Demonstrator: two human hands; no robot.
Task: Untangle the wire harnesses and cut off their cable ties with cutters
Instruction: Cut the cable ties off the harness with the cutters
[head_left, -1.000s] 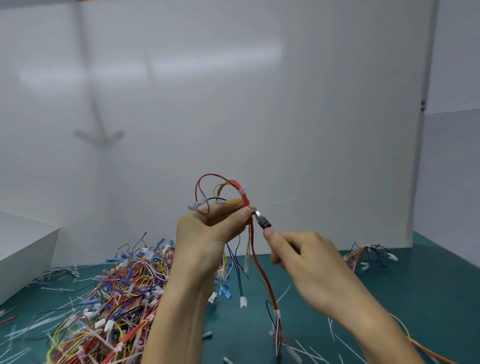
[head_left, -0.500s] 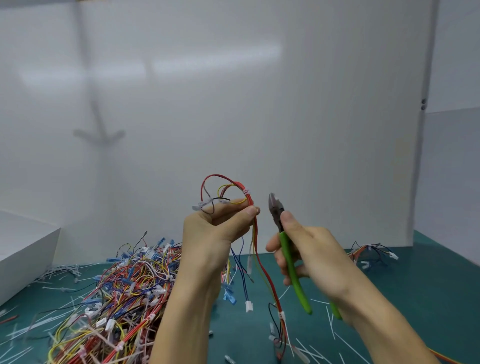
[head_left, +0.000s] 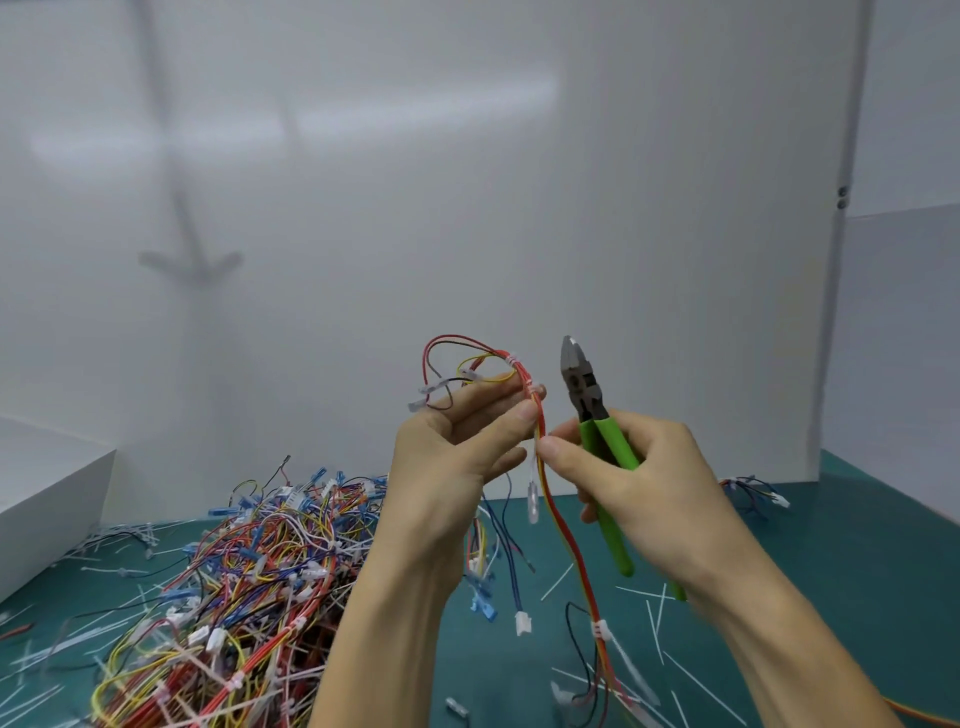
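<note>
— So, how are your hands placed?

— Both are raised above the bench (head_left: 857, 571), in front of the white panel (head_left: 571, 208). My left hand (head_left: 452, 467) has its palm turned toward me, thumb and fingers pinching a wire harness (head_left: 540, 415). Its red, black and yellow wires loop above my fingers, and the red and yellow tail hangs down to the bench.

— And the right?

— My right hand (head_left: 639, 483) is curled round the green handles of the cutters (head_left: 587, 395). The tool stands nearly upright, jaws closed and pointing up, just beside the harness but apart from it. My right thumb tip touches the hanging wires just below my left thumb.

— Where are the ties?

— One white cable tie (head_left: 511, 357) sits on the loop above my left hand; another shows lower down the tail.

— Any containers?

— A white box (head_left: 47, 493) stands at the left edge; I cannot see inside it. Near it, on the bench, lies the pile of harnesses (head_left: 249, 582), with cut tie ends (head_left: 691, 680) scattered around. A small harness (head_left: 753, 491) lies well apart, at the far right.
</note>
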